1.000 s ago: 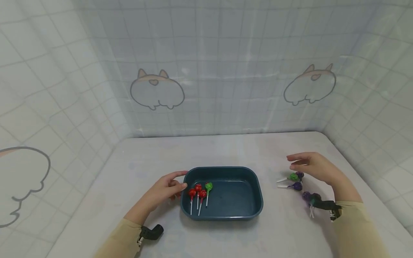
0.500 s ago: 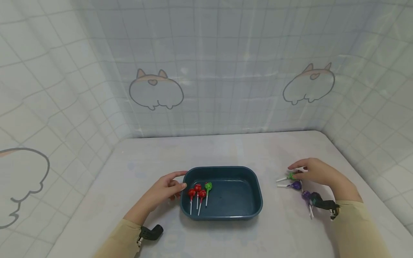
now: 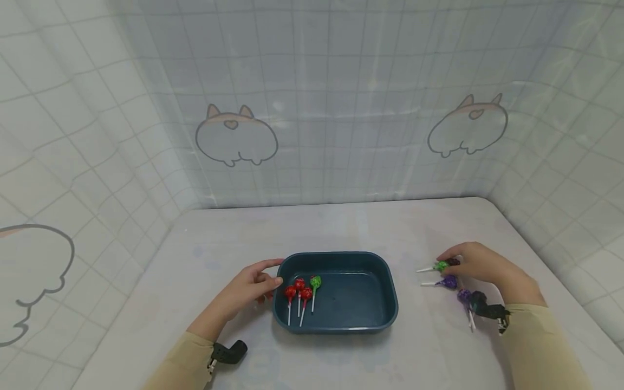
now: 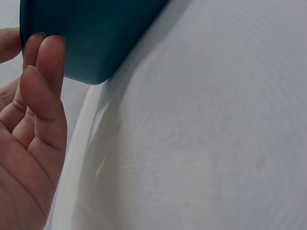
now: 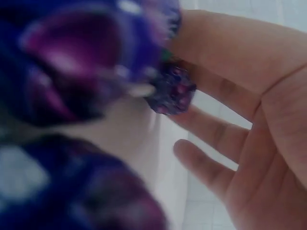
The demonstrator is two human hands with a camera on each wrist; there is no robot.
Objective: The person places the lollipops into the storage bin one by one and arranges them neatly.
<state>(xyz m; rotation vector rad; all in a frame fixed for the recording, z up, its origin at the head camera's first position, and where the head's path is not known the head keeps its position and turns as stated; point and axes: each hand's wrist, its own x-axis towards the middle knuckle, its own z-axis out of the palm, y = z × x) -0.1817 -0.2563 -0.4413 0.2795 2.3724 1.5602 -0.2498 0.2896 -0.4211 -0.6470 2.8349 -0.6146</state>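
Observation:
In the head view my left hand (image 3: 251,286) holds the left end of a dark teal tray (image 3: 341,329), thumb at the rim and fingers against the outer wall (image 4: 96,57). Inside the tray's left side lie several red lollipops (image 3: 306,293) and one green lollipop (image 3: 316,282), sticks toward me. On the right, my right hand (image 3: 480,264) pinches a green lollipop (image 3: 441,266) by its wrapped head between thumb and forefinger. A dark purple lollipop (image 3: 455,261) is under that hand, and a purple lollipop (image 3: 449,281) lies just in front of it.
More purple lollipops (image 3: 464,296) lie by the right wrist, their heads large and blurred in the right wrist view. A black camera (image 3: 231,352) sits on the left wrist. Grid-patterned curtains (image 3: 341,135) stand behind and beside the white table (image 3: 341,227).
My right hand has come down onto the green lollipop, and its thumb and forefinger have closed around the head. The left hand and the tray have stayed put.

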